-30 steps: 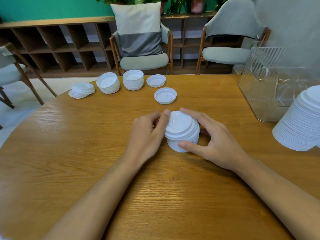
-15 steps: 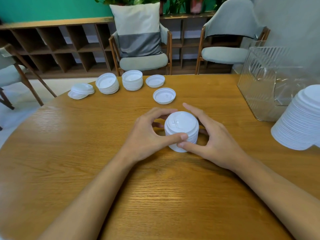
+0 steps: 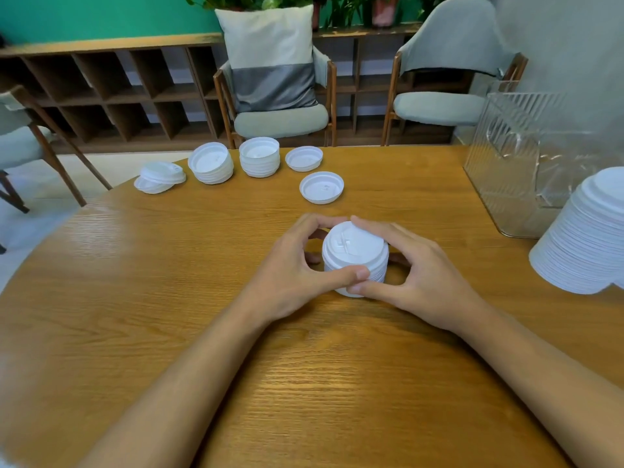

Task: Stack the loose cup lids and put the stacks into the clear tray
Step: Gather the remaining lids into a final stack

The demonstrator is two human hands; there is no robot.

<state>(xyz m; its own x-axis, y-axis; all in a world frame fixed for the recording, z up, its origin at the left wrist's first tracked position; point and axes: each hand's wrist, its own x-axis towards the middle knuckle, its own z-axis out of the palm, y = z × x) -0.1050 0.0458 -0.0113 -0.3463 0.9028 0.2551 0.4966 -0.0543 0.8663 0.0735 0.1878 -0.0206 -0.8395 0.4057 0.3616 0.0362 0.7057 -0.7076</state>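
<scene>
Our fingers point(image 3: 341, 276) curl round a short stack of lids point(image 3: 354, 248): left hand point(image 3: 290, 268) and right hand point(image 3: 418, 275) wrap it from either side, thumbs meeting at its near side, and it apparently rests on the desk point(image 3: 304, 366). Just beyond the fingertips lies a single lid point(image 3: 321, 187), with low stacks point(image 3: 259, 158) farther off to the left. Well right of the fingers stand the clear tray point(image 3: 513, 177) and, nearer us, a tall lid pile point(image 3: 587, 244).

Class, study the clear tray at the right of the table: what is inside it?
No lids show through the tray's ribbed walls. The tall lid stack covers its near right corner, so that part cannot be checked.
</scene>
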